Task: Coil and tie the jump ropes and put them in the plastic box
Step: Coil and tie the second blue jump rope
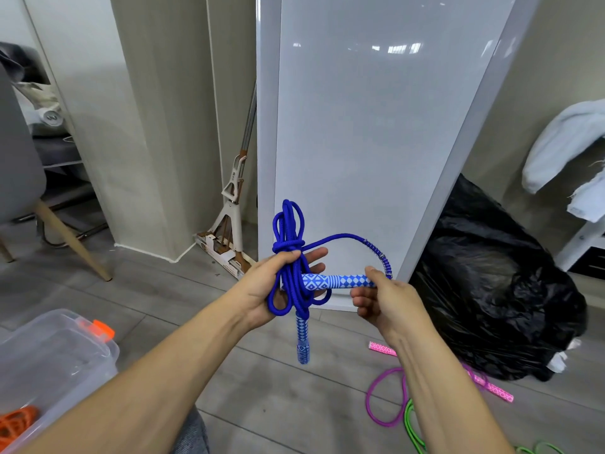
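Observation:
A blue jump rope is bundled into a coil that stands up from my left hand, which grips it at the middle. One blue-and-white patterned handle lies level between both hands; my right hand pinches its right end. The other handle hangs straight down below the coil. A clear plastic box with an orange latch sits at the lower left, with an orange rope inside it. A pink jump rope and a green rope lie on the floor at the lower right.
A tall white panel leans upright straight ahead. A full black rubbish bag sits to the right, a mop stands against the wall at centre left, and a grey chair is at the far left. Grey plank floor lies below.

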The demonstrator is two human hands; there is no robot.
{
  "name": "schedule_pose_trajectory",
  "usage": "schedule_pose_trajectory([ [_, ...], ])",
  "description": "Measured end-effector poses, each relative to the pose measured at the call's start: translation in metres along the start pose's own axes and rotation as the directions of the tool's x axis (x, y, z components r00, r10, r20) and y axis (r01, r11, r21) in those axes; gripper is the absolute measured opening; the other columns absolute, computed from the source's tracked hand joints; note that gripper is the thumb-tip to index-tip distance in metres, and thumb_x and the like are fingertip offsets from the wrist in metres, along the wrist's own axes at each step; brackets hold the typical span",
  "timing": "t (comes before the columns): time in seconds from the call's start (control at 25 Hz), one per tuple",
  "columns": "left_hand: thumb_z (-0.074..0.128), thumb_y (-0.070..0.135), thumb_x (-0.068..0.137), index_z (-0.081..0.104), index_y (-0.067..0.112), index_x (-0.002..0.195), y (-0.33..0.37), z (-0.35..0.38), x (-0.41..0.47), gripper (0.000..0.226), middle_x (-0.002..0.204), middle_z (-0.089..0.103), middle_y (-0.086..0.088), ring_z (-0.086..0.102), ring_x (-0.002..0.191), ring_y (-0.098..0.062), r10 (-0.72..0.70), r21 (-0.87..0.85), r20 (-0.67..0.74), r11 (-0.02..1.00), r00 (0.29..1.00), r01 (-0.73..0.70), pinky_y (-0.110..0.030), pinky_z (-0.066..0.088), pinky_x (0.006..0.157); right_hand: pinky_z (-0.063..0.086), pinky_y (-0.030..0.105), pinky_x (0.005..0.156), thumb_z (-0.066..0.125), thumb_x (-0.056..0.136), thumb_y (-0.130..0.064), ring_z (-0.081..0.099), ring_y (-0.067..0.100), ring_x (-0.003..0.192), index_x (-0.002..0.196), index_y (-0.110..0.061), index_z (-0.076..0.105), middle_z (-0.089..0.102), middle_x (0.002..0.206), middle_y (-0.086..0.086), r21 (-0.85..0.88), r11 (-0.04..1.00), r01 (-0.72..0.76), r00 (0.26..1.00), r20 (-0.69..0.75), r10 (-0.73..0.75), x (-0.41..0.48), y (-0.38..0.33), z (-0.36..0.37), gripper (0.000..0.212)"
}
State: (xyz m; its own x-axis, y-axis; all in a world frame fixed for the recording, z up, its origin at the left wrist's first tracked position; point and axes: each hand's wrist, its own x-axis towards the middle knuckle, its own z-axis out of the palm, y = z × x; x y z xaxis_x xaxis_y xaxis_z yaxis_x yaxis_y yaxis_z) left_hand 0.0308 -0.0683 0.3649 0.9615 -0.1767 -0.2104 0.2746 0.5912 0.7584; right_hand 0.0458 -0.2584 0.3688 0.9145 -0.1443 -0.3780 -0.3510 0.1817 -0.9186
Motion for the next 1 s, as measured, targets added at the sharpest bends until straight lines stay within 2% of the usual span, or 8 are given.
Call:
schedule_pose_trajectory([
  [0.16,0.043,0.016,0.103,0.051,0.009,0.135,0.006,0.001,-0.004,0.034,0.126,0.068,-0.011,0.065,0.118,-0.03,-0.007,0.004,0.071,1.0,0.997,0.006,-0.047,0.05,0.099,0.03,0.022,0.042,0.061,0.096,-0.017,0.033,0.012,0.035,0.087,-0.005,0.057,0.05,0.05,0.007,0.063,0.997,-0.053,0.999,0.007,0.053,0.0,0.0,0.004,0.016],
  [0.28,0.051,0.013,0.1,0.051,0.003,0.132,0.006,0.0,-0.004,0.034,0.118,0.071,-0.015,0.071,0.104,-0.027,0.003,0.161,0.048,0.987,0.999,-0.01,-0.041,0.056,0.09,0.03,0.026,0.046,0.061,0.096,-0.023,0.035,0.013,0.041,0.082,-0.008,0.057,0.05,0.049,0.004,-0.171,0.953,0.249,0.968,0.08,-0.238,-0.013,-0.007,0.006,0.021],
  [0.36,0.056,0.011,0.098,0.052,0.0,0.128,0.001,0.002,-0.003,0.032,0.105,0.075,-0.014,0.073,0.084,-0.022,0.029,0.286,0.004,0.958,1.0,-0.029,-0.033,0.06,0.077,0.033,0.026,0.049,0.061,0.097,-0.027,0.038,0.011,0.044,0.077,-0.01,0.055,0.051,0.049,-0.001,-0.343,0.814,0.469,0.883,0.183,-0.432,-0.024,-0.012,0.008,0.027],
  [0.44,0.056,0.01,0.098,0.052,0.001,0.125,0.0,0.003,-0.002,0.029,0.1,0.076,-0.013,0.073,0.079,-0.02,0.068,0.332,-0.012,0.941,0.998,-0.06,-0.031,0.06,0.075,0.034,0.025,0.05,0.061,0.097,-0.03,0.038,0.011,0.047,0.077,-0.01,0.054,0.049,0.051,-0.004,-0.409,0.714,0.569,0.821,0.228,-0.524,-0.029,-0.013,0.009,0.028],
  [0.52,0.055,0.009,0.099,0.049,0.002,0.126,0.0,0.002,0.001,0.028,0.104,0.076,-0.014,0.073,0.088,-0.024,0.105,0.366,-0.008,0.926,0.994,-0.095,-0.036,0.058,0.084,0.033,0.021,0.05,0.062,0.096,-0.03,0.036,0.008,0.048,0.078,-0.012,0.055,0.046,0.052,-0.008,-0.496,0.613,0.615,0.775,0.237,-0.585,-0.031,-0.013,0.009,0.026],
  [0.6,0.055,0.008,0.098,0.05,0.002,0.124,0.0,0.002,0.001,0.026,0.102,0.076,-0.014,0.073,0.09,-0.025,0.126,0.357,-0.021,0.928,0.992,-0.111,-0.036,0.058,0.084,0.031,0.02,0.048,0.062,0.095,-0.027,0.038,0.008,0.048,0.078,-0.011,0.056,0.045,0.052,-0.007,-0.538,0.562,0.628,0.742,0.194,-0.642,-0.033,-0.014,0.009,0.024],
  [0.8,0.055,0.008,0.098,0.053,0.002,0.122,0.002,0.003,0.001,0.025,0.097,0.075,-0.013,0.071,0.082,-0.022,0.145,0.302,-0.047,0.945,0.988,-0.124,-0.033,0.058,0.078,0.035,0.03,0.054,0.062,0.092,-0.022,0.043,0.01,0.048,0.075,-0.011,0.054,0.048,0.049,-0.006,-0.484,0.608,0.63,0.653,-0.094,-0.752,-0.034,-0.029,-0.003,0.022],
  [1.0,0.051,0.01,0.1,0.049,0.0,0.127,0.002,0.005,-0.002,0.029,0.107,0.075,-0.015,0.074,0.083,-0.023,0.142,0.286,-0.039,0.95,0.989,-0.125,-0.029,0.059,0.068,0.033,0.023,0.051,0.062,0.094,-0.024,0.04,0.011,0.047,0.079,-0.012,0.054,0.046,0.05,-0.005,-0.473,0.513,0.716,0.592,0.023,-0.805,-0.044,-0.03,0.0,0.021],
])
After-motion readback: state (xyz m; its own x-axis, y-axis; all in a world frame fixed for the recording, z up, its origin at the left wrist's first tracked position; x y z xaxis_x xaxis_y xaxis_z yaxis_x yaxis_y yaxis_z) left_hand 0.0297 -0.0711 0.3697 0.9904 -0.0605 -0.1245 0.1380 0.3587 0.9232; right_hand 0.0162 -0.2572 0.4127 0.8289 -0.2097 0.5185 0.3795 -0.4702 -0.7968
